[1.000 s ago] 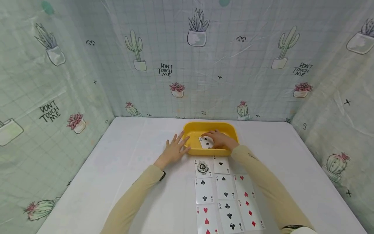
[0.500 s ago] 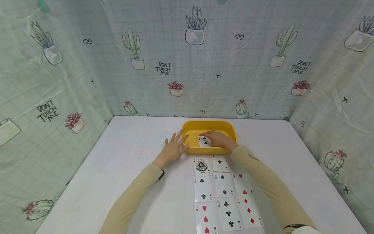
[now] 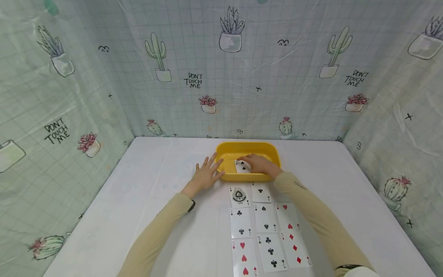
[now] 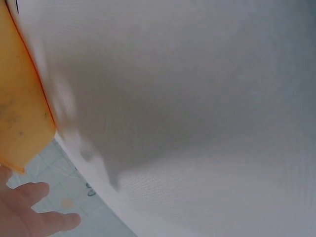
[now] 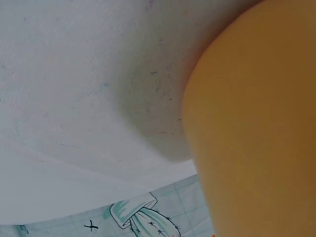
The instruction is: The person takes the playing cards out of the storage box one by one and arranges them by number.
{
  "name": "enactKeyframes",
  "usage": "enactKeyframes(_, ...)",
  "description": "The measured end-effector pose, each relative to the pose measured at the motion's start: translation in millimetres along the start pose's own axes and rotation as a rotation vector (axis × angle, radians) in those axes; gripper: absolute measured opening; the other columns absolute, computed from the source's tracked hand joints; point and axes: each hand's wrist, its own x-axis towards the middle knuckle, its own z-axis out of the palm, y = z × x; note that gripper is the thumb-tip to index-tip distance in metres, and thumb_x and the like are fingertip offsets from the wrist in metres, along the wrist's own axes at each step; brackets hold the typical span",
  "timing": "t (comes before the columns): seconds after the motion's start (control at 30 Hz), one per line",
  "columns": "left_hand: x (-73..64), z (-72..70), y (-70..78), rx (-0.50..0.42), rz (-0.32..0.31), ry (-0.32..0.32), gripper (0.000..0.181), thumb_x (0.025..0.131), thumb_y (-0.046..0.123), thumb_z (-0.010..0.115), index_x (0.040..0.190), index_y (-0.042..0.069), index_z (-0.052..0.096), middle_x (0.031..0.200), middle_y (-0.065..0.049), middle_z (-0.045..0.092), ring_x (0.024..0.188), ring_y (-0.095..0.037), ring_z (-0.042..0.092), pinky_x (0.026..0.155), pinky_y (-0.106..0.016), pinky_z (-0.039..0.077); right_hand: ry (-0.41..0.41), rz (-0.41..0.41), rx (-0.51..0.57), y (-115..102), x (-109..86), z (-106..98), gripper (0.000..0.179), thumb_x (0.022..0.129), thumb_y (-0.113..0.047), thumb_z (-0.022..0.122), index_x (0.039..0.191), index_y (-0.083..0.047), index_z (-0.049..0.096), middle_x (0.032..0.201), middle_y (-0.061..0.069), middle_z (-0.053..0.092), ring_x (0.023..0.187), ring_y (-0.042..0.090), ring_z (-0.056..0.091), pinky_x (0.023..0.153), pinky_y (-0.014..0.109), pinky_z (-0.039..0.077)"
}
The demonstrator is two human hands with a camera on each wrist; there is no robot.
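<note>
My right hand (image 3: 259, 164) reaches into a yellow tray (image 3: 238, 177) in the head view. Its fingers bend over the far edge of a playing card (image 3: 240, 167) with black pips and grip it; the thumb and the card's right part are hidden. At the tray's left end, my left hand (image 3: 203, 177) has its fingers spread, with the fingertips at the rim. The left wrist view has part of the left hand (image 4: 29, 207) beside the yellow tray wall (image 4: 24, 94). In the right wrist view, the tray's outer side (image 5: 252, 123) fills the right, and the hand is out of sight.
In front of the tray, playing cards lie face up in rows on the white table (image 3: 166, 169): an ace of spades (image 3: 239, 195), an ace of clubs (image 3: 261, 192), then twos and threes. A cactus-print curtain (image 3: 242, 96) stands behind the table and along both sides.
Both hands stay almost where they were. The card under my right hand has shifted slightly and less of it shows than a second ago. The whole head view has moved a little.
</note>
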Motion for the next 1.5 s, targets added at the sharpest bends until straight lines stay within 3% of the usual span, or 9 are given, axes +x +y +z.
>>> enactKeyframes(0.2,1.1,-0.4,-0.1,0.004,0.0,-0.003,0.059,0.091,0.056,0.03,0.142,0.03,0.021,0.153,0.001,0.001,0.136,-0.038,0.015,0.098,-0.068,0.018,0.034,0.01,-0.015,0,-3.8,-5,0.062,0.077,-0.027,0.066,0.133,-0.029,0.039,0.13,0.011,0.049,0.116,0.031,0.047,0.094,0.048,0.04)
enactKeyframes(0.43,3.1,-3.2,0.7,-0.009,-0.005,-0.007,0.059,0.091,0.056,0.03,0.142,0.03,0.02,0.153,0.002,0.0,0.137,-0.038,0.013,0.098,-0.068,0.017,0.085,0.016,0.006,0,-23.8,-33,0.079,0.073,-0.035,0.072,0.139,-0.023,0.03,0.137,0.014,0.037,0.125,0.033,0.035,0.1,0.049,0.034)
enactKeyframes(0.63,3.9,-4.9,1.6,-0.008,-0.014,-0.022,0.059,0.091,0.056,0.03,0.142,0.031,0.018,0.153,0.002,0.0,0.137,-0.036,0.011,0.098,-0.068,0.016,0.205,0.019,-0.06,5,-64.3,-54,0.086,0.07,-0.046,0.071,0.14,-0.022,0.027,0.139,0.014,0.034,0.124,0.033,0.033,0.097,0.053,0.035)
enactKeyframes(0.8,3.1,-4.6,1.6,-0.005,-0.015,-0.029,0.059,0.091,0.056,0.03,0.142,0.031,0.019,0.153,0.002,0.001,0.137,-0.037,0.013,0.098,-0.068,0.016,0.307,0.001,-0.042,12,-113.3,-59,0.087,0.068,-0.041,0.074,0.139,-0.018,0.029,0.138,0.014,0.035,0.121,0.033,0.034,0.095,0.055,0.037)
enactKeyframes(1.1,0.8,-3.4,0.5,-0.001,-0.012,-0.029,0.058,0.091,0.055,0.031,0.142,0.03,0.02,0.153,0.001,0.001,0.137,-0.037,0.014,0.098,-0.068,0.017,0.312,-0.052,-0.045,19,-195.1,-37,0.092,0.063,-0.035,0.079,0.139,-0.025,0.028,0.133,0.009,0.038,0.116,0.027,0.036,0.086,0.049,0.046)
enactKeyframes(1.33,1.9,-2.4,-0.6,0.0,0.002,-0.021,0.059,0.091,0.056,0.029,0.142,0.031,0.019,0.153,0.003,-0.002,0.137,-0.037,0.013,0.098,-0.068,0.017,0.262,0.024,-0.051,13,-251.0,-8,0.093,0.059,-0.037,0.08,0.138,-0.028,0.03,0.13,0.007,0.041,0.114,0.024,0.038,0.082,0.046,0.048)
enactKeyframes(1.5,1.0,-2.4,-0.5,0.005,-0.005,-0.023,0.059,0.09,0.057,0.03,0.142,0.031,0.02,0.153,0.003,0.0,0.136,-0.038,0.015,0.097,-0.068,0.018,0.242,0.078,-0.069,5,-279.6,6,0.094,0.056,-0.038,0.081,0.136,-0.029,0.034,0.127,0.007,0.043,0.111,0.025,0.041,0.08,0.047,0.048)
